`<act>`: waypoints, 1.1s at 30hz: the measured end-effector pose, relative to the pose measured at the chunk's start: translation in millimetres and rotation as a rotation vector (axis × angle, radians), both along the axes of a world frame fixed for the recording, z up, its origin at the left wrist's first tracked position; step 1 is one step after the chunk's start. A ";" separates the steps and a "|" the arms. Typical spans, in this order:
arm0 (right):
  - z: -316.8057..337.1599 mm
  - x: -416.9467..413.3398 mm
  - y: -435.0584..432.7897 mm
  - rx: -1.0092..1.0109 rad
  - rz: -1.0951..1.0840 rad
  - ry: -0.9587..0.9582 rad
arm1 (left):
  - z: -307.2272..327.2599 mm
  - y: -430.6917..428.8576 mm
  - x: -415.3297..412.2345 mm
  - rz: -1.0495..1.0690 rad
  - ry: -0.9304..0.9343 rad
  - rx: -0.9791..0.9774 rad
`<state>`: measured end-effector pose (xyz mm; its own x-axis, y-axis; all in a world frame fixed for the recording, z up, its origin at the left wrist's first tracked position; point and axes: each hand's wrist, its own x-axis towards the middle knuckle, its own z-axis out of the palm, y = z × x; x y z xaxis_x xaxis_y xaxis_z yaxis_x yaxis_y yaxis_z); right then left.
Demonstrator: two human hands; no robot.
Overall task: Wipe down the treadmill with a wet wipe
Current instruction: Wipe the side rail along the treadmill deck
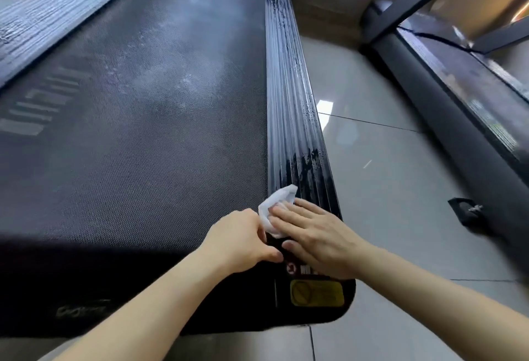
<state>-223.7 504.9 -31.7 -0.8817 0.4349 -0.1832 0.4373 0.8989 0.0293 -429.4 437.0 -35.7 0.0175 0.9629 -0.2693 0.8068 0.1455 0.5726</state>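
The treadmill fills the view, with a dark textured belt (137, 131) and a ribbed black right side rail (289, 97) showing wet streaks. A crumpled white wet wipe (276, 203) lies on the near end of that rail. My right hand (315, 237) lies flat on the wipe with straight fingers pressing it onto the rail. My left hand (243, 239) sits just left of it at the belt's edge, fingers curled, thumb near the wipe's lower edge; whether it pinches the wipe is hidden.
A yellow warning sticker (316, 293) marks the treadmill's rear corner. Glossy grey floor tiles (380, 177) lie to the right. A second treadmill's frame (458, 109) runs along the far right, with a small black part (466, 212) at its base.
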 end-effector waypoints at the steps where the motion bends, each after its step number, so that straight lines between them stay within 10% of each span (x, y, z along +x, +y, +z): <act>1: -0.7 -10.8 16.2 0.008 -0.031 -0.023 | -1.0 0.0 -0.3 -0.005 -0.002 0.003; 10: 2.4 -47.8 89.6 0.039 -0.305 -0.060 | -6.7 9.2 -2.3 -0.008 0.020 -0.013; 16: 9.2 18.4 -4.8 -0.043 0.038 -0.083 | 2.1 21.3 -4.0 -0.074 0.103 -0.095; 27: 4.8 -1.0 178.3 0.069 -0.097 -0.054 | 21.7 35.5 44.4 0.248 0.395 -0.045; 33: -0.2 47.3 108.4 -0.024 0.352 0.070 | 37.5 34.9 72.1 0.387 0.469 -0.198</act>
